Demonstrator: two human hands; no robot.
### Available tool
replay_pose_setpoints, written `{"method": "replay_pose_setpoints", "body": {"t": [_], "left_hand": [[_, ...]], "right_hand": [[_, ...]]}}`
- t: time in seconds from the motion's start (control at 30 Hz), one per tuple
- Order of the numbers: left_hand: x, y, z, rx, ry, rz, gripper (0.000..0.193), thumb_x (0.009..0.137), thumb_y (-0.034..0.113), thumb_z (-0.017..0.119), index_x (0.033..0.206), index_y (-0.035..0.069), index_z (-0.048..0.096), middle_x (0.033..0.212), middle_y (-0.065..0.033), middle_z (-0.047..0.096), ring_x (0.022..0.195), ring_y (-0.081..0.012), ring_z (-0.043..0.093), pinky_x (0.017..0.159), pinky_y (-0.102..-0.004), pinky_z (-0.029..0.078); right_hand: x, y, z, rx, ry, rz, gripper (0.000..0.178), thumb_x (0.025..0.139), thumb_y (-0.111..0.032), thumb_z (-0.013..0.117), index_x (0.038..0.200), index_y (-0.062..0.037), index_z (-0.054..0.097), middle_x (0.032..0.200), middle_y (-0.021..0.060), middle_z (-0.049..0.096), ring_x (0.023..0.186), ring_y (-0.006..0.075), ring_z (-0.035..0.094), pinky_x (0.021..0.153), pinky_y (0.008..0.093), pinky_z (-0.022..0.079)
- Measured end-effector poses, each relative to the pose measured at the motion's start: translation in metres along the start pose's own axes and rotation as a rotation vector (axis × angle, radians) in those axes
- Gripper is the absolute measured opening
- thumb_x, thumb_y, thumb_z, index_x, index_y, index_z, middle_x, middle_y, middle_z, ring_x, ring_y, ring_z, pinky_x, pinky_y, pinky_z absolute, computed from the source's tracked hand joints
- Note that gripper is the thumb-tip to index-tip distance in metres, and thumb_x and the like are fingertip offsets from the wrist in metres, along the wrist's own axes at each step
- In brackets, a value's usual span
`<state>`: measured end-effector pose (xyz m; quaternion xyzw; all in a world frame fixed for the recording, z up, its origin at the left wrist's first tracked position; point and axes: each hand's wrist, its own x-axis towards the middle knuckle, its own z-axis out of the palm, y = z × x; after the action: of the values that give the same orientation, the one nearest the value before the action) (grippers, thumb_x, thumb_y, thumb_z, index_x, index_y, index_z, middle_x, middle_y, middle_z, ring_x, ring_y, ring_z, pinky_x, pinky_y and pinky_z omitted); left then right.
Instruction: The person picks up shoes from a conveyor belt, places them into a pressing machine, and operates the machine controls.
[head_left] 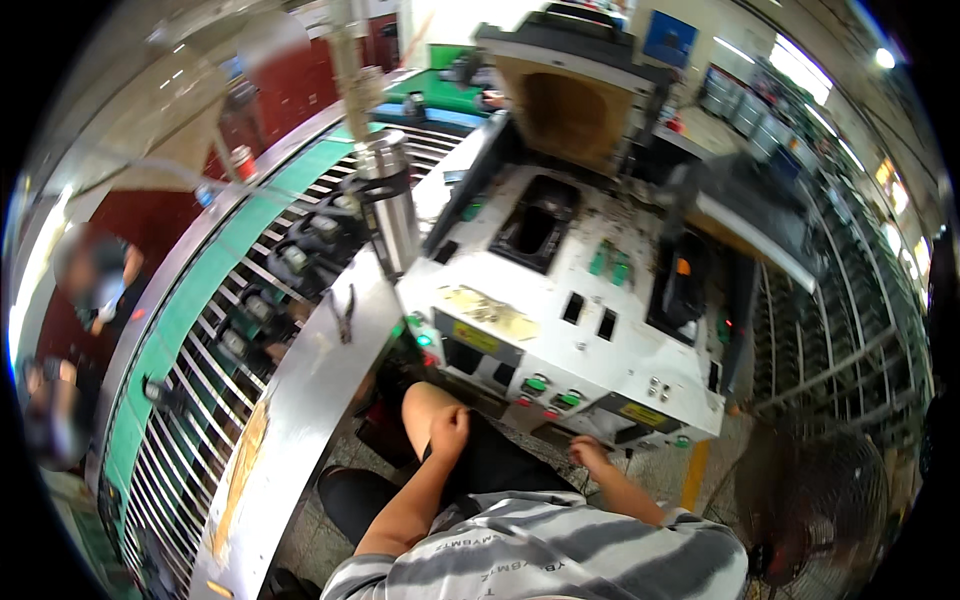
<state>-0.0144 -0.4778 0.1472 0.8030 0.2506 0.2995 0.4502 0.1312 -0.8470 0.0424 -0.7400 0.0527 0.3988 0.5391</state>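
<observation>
Right of centre, a recess (658,310) holds a black item (686,290); lower centre, the left hand (449,432) curls closed over the thigh (492,458), the right hand's (590,453) grip unclear.

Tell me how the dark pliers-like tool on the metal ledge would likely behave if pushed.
The pliers-like tool looks metallic, so it is probably stiff and fairly heavy for its size. Lying flat on the smooth, shiny ledge, it would likely slide rather than roll. Its spread arms might pivot slightly.
</observation>
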Motion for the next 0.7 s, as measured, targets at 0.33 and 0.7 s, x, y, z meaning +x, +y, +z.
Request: {"method": "replay_pose_setpoints", "body": {"t": [0.33, 0.7], "left_hand": [[-0.131, -0.160, -0.096, -0.416, -0.213, -0.583, 0.036, 0.071, 0.004, 0.068, 0.105, 0.005, 0.057, 0.093, -0.0069, 0.062, 0.089, -0.0179, 0.061, 0.080, -0.0315, 0.050], [-0.137, -0.191, -0.111, -0.380, -0.584, -0.609, 0.012, 0.085, 0.016, 0.054, 0.085, 0.009, 0.064, 0.067, -0.0064, 0.064, 0.057, -0.0151, 0.061, 0.052, -0.0335, 0.050]], "right_hand": [[0.077, -0.127, 0.253, -0.604, -0.545, -0.299, 0.048, 0.073, 0.009, 0.045, 0.118, -0.0017, 0.057, 0.109, 0.0094, 0.060, 0.108, 0.0238, 0.054, 0.095, 0.0341, 0.041], [0.038, -0.127, 0.303, -0.339, -0.436, -0.145, 0.045, 0.079, -0.004, 0.043, 0.121, -0.0025, 0.060, 0.100, 0.0125, 0.065, 0.093, 0.0268, 0.064, 0.083, 0.0348, 0.053]]}}
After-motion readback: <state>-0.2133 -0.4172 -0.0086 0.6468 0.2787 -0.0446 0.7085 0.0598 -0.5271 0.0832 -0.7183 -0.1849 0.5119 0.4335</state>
